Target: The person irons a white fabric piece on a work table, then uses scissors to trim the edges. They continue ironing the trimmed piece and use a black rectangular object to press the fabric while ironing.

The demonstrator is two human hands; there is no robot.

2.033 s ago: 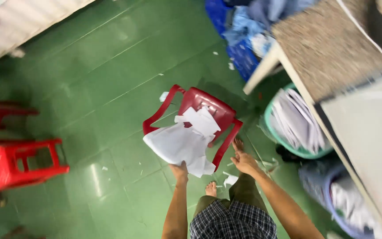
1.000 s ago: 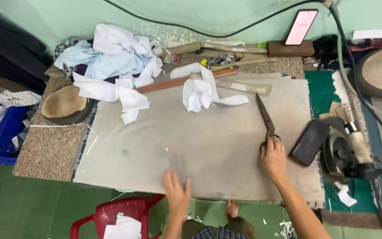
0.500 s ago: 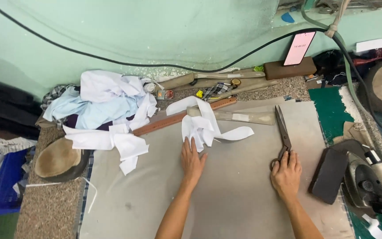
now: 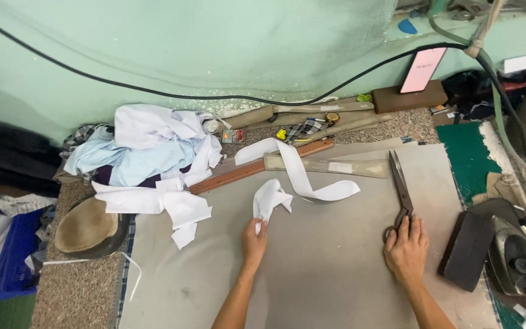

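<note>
My left hand [image 4: 254, 242] pinches the lower end of a small white fabric piece [image 4: 270, 200] lying on the grey work pad [image 4: 312, 268]. My right hand [image 4: 406, 247] rests on the handles of large dark scissors [image 4: 399, 183], whose blades point away from me along the pad's right side. A long white fabric strip [image 4: 302, 176] curls just beyond the held piece, across a wooden ruler [image 4: 257, 166] and a flat beige bar [image 4: 327, 165].
A heap of white and pale blue cloth [image 4: 147, 149] sits at the back left, a round padded form [image 4: 85, 225] at the left edge. A dark block [image 4: 467, 250] and an iron [image 4: 518, 262] stand at the right. A phone [image 4: 422, 69] leans against the green wall.
My left hand closed on the white fabric piece and drew it toward me, apart from the long strip. My right hand stayed on the scissors. Earlier I turned from the floor to the table.
</note>
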